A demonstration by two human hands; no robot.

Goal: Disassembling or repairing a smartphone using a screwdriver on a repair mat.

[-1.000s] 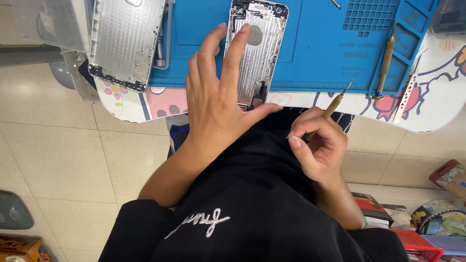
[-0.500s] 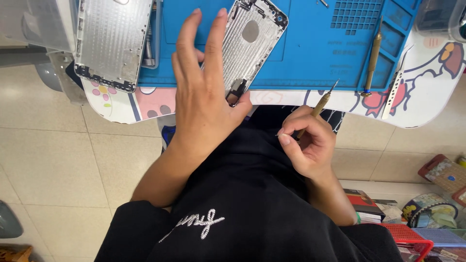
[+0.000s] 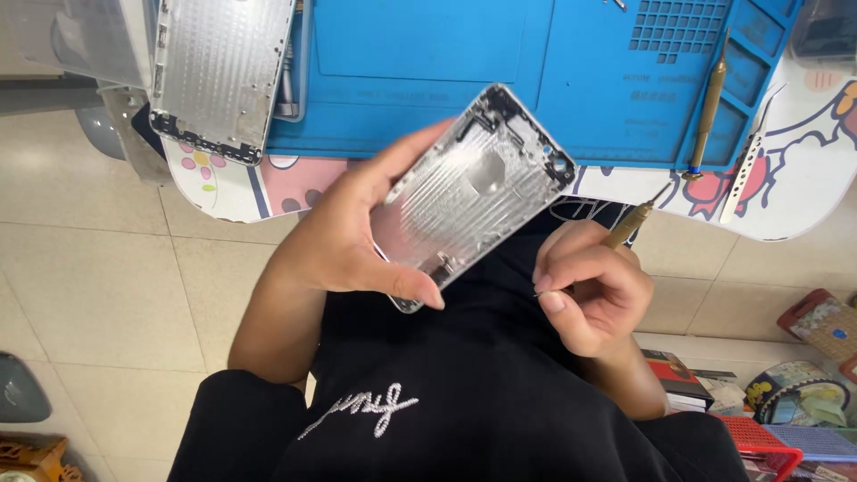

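Above lap, left hand (image 3: 344, 236) gripping phone housing (image 3: 473, 192)

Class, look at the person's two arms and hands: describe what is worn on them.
Both hands, left hand and right hand, are bare: no gloves, rings or watch visible. The forearms are uncovered. A black sleeve reaches about the left elbow, part of a black top with pale stitched script.

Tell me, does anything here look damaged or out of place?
Nothing looks broken. The left hand holds a bare silver phone housing, stripped of its parts. A second housing juts past the table edge, slightly precarious. The right hand grips a screwdriver.
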